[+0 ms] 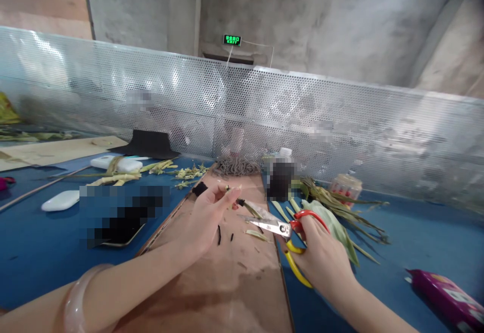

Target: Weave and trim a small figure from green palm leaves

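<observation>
- Head view: the left hand (209, 214) is above the brown board (234, 277). Its thumb and fingers are pinched together on one end of a thin leaf strip (249, 208).
- The right hand (321, 260) is closed on the scissors (280, 228), with fingers through the red and yellow handles. The blades point at the strip and lie just beside it. I cannot tell if the blades are open.
- Little dark cut bits (219, 235) lie on the board below the left hand.
- More green leaves (336, 209) lie on the blue table (427, 237), near the right hand.
- To snip well, I think the strip should be held tight and straight. The pinching fingertips should stay back from the blades.
- A green sign (232, 40) on the wall says "EXIT".
- The purple packet (449, 297) has writing, but it is too blurry to read.
</observation>
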